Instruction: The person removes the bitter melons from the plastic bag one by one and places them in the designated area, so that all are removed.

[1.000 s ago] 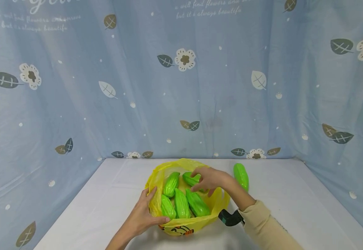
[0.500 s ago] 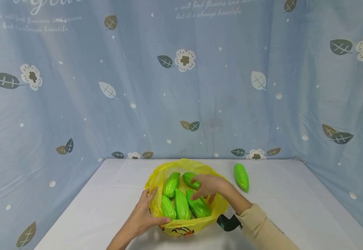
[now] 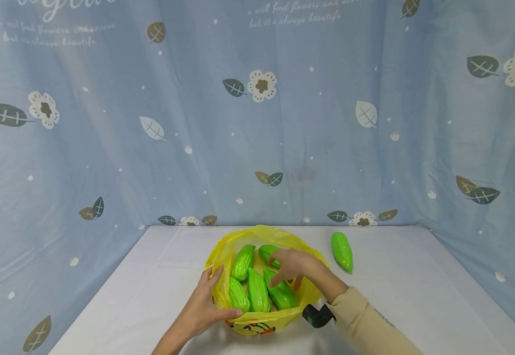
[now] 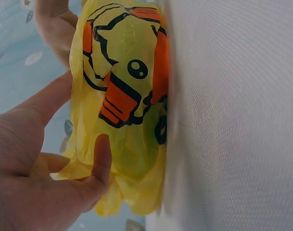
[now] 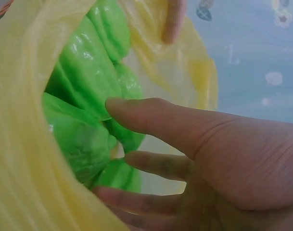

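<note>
- Backdrop: one blue curtain [image 3: 304,128] with leaves, flowers and white lettering, hanging behind and to both sides.
- Surface: one white table [image 3: 401,286], its far edge along the curtain.
- Container: one yellow bag [image 3: 262,231], mouth wide open, standing on the table; a black and orange cartoon print [image 4: 124,77] on its outside.
- Attachments, right arm: beige sleeve [image 3: 364,318]; black device [image 3: 318,315] by the wrist, beside the bag.
- Obstructions: in the head view the right hand [image 3: 292,267] covers part of the bag's right side and overlaps two of the gourds inside; in the right wrist view the bag's near wall hides some of the contents.
- Left hand: [image 3: 202,303] at the bag's left side, thumb stretched along the near rim, fingers bent about the wall; it holds the bag.
- Right hand: reached in over the right rim, palm inward, fingers apart and nearly straight, thumb extended above the gourds; loosely spread, nothing grasped. Whether the thumb touches a gourd cannot be told.
- Green gourds [image 3: 258,291]: five visible inside the bag, three toward the near side, two beyond.
- Loose green gourd [image 3: 342,252]: one, lying on the table right of the bag, apart from it.
</note>
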### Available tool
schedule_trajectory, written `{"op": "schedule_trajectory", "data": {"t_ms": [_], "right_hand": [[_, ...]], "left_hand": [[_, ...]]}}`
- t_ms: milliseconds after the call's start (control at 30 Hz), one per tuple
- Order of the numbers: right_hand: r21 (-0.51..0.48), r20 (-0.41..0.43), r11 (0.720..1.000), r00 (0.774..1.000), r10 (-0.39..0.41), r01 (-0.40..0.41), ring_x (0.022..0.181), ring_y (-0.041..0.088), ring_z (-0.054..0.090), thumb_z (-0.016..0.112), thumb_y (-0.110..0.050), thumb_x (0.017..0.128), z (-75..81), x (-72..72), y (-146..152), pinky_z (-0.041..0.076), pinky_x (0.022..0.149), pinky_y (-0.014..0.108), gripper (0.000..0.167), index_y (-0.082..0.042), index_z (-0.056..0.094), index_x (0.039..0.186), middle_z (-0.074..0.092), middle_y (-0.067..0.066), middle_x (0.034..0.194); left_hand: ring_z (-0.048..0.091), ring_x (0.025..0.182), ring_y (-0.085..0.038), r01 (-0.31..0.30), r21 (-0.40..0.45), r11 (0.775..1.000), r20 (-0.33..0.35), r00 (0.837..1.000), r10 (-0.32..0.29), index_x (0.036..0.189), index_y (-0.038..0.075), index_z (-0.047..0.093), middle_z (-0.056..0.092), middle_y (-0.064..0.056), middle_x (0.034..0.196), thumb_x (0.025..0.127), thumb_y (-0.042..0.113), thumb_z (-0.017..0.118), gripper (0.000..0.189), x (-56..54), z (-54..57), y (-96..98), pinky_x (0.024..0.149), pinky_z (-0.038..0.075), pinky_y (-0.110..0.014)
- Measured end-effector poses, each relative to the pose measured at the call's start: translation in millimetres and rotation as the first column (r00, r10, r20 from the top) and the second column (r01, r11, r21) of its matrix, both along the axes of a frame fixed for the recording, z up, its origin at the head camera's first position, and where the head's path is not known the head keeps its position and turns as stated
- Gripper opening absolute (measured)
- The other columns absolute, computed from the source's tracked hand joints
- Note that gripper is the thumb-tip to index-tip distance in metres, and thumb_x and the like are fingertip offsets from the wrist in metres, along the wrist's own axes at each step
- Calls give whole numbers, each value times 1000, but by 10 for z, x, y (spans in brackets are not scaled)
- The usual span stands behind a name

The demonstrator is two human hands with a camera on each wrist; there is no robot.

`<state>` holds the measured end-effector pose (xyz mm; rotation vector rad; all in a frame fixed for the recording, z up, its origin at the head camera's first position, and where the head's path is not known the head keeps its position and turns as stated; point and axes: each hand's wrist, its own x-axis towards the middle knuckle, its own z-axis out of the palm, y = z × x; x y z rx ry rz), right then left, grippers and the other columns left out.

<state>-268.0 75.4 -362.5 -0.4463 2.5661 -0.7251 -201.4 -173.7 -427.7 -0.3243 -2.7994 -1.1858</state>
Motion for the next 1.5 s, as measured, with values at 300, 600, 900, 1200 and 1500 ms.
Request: {"op": "schedule_trajectory", "data": {"t_ms": [300, 600, 900, 1200, 1500], "right_hand": [[17, 6, 1000, 1000, -10, 10, 88, 22, 64, 80, -21, 82, -73, -10, -44, 59, 60, 41, 60, -13, 55, 135, 57, 14, 130], [43, -2, 999, 1000, 0, 0, 74, 24, 65, 81, -20, 81, -126, -13, -47, 59, 60, 41, 61, -16, 55, 136, 53, 14, 136], [57, -9, 998, 1000, -2, 3, 77, 22, 65, 81, -20, 81, -128, -10, -50, 59, 60, 41, 60, -16, 56, 134, 55, 14, 134], [56, -19, 998, 1000, -7, 8, 76, 21, 64, 82, -19, 80, -133, 1, -50, 59, 60, 40, 59, -16, 56, 133, 56, 13, 131], [48, -5, 999, 1000, -5, 5, 72, 21, 64, 81, -19, 81, -139, 9, -55, 59, 61, 40, 60, -16, 55, 135, 55, 13, 133]], "left_hand": [[37, 139, -44, -3, -1, 1000, -4, 1000, 3, 152, 1, 32, 31, -23, 153, 61, 48, 90, 118, 2, 20, 3, 110, 35, -61], [41, 136, -43, -12, -1, 1000, 5, 1000, 12, 153, 2, 31, 34, -23, 150, 61, 49, 90, 118, -10, 15, 2, 107, 38, -60], [43, 134, -42, -22, 4, 1000, 13, 1000, 22, 155, 4, 27, 37, -22, 149, 62, 50, 89, 121, -21, 16, 0, 107, 39, -60], [41, 133, -38, -51, -30, 998, -20, 999, 50, 155, 9, 29, 40, -17, 150, 64, 51, 88, 116, -14, 35, -17, 106, 38, -61], [47, 132, -37, -78, 16, 997, -38, 996, 78, 154, 3, 27, 42, -18, 147, 63, 48, 89, 119, -35, 24, -34, 107, 41, -55]]}}
